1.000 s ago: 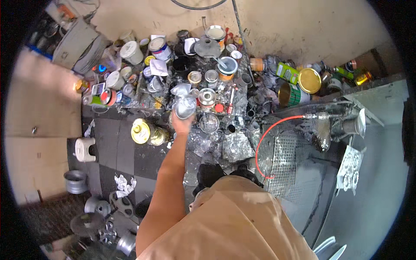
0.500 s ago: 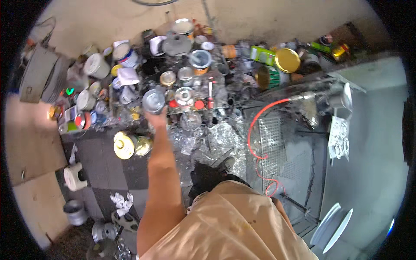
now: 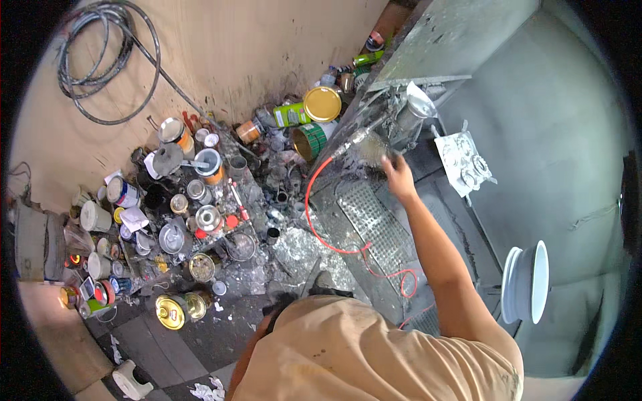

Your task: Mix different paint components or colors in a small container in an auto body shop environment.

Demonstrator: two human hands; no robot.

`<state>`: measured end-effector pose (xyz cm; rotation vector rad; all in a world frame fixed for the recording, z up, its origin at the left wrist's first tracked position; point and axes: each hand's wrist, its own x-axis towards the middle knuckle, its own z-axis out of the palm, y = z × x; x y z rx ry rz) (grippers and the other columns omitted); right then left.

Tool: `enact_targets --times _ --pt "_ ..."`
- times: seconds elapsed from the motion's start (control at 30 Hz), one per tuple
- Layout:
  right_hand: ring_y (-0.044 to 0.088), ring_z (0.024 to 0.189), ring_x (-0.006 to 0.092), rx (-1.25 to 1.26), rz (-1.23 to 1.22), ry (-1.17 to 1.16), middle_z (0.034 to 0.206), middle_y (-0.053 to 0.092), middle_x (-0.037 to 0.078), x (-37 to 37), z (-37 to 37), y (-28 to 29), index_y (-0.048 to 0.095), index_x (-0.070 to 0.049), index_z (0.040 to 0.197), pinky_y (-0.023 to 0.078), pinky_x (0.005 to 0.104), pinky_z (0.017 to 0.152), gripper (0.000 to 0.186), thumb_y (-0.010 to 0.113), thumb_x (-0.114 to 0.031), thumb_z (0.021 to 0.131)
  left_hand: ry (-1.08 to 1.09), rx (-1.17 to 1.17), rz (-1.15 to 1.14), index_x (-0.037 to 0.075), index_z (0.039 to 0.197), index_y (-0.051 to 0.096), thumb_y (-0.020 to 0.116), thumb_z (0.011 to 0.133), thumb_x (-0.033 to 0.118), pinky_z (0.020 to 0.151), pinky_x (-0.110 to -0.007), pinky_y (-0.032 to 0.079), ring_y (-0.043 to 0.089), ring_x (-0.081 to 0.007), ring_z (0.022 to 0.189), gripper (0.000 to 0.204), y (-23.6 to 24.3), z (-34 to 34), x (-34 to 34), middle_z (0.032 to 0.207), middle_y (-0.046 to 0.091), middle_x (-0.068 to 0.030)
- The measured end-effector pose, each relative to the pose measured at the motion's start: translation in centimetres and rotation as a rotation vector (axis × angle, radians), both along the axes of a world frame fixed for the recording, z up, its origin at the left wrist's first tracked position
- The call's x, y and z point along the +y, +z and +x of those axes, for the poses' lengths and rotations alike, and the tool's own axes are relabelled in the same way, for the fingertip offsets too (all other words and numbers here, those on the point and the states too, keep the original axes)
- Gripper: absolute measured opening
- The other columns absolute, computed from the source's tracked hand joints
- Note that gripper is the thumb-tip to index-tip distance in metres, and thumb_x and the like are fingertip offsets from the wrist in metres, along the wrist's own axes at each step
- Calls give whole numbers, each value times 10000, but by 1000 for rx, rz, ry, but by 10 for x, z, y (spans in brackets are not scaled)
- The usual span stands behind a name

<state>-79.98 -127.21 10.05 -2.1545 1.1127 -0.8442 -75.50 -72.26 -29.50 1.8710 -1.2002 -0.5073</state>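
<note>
My right hand reaches forward over the dark bench at the right, empty, with its thumb and fingers apart. Just ahead and left of its fingertips lies a clear, smudged plastic-like piece. Beside that is the silver fitting at the end of a red air hose. A pale silver cup-shaped part stands a little beyond the hand. My left hand is out of sight; only some of that arm shows low beside my body. Among the paint cans sits a clear container.
Paint cans, tubs and cups crowd the table at left, including an open can. Gold cans stand on the floor. A metal grate lies under the hose. A white-coated part and a white wheel rim are at right.
My left hand has let go of the clear container among the cans and left the view. My right arm has come in, reaching toward the hose fitting. The view has swung right.
</note>
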Motion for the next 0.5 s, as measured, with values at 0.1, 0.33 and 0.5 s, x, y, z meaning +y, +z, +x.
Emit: enact_targets --times 0.1,0.33,0.5 --pt "610 1159 355 -67 186 -102 1218 637 267 -31 73 20 537 94 1279 439 380 997 743 658 -520 880 91 323 45 7 1138 697 598 944 378 838 -376 505 669 -240 927 430 12 -20 80 1017 727 -154" --pt "567 1215 388 -239 232 -308 1273 599 288 -84 119 -15 554 105 1260 416 399 1034 815 749 -526 783 578 881 626 23 1160 699 620 945 338 773 -326 511 631 -165 842 390 114 -34 89 951 726 -83" --pt "595 1106 450 -182 89 -255 1146 626 304 -72 126 -2 594 111 1137 457 443 969 694 777 -454 777 793 1018 183 -8 1144 689 676 911 278 786 -327 518 647 -177 865 369 65 -84 128 990 730 -110"
